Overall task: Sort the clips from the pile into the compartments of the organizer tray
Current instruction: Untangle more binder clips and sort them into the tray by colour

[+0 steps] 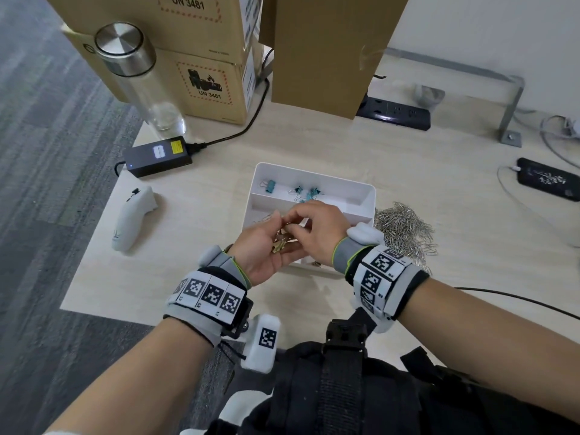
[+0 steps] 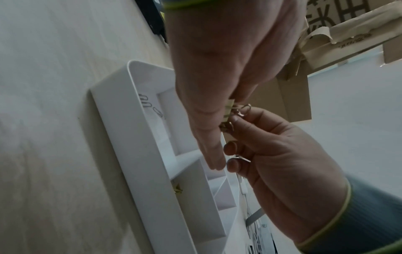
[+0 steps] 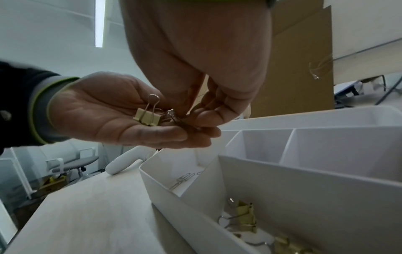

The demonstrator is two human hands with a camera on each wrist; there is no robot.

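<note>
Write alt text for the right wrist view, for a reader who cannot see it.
A left hand cups yellow binder clips in its palm while the right hand above pinches at tangled clips there. Below, the white organizer tray holds more yellow binder clips in its nearest compartment and silver paper clips in another.

Table [image 1: 314, 146] bears tray [image 1: 361, 186], paperclips [image 1: 405, 227], boxes [image 1: 201, 58].

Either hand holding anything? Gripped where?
Left hand cups gold binder clips in its palm; right hand fingertips pinch into the cluster, exact part hidden.
</note>
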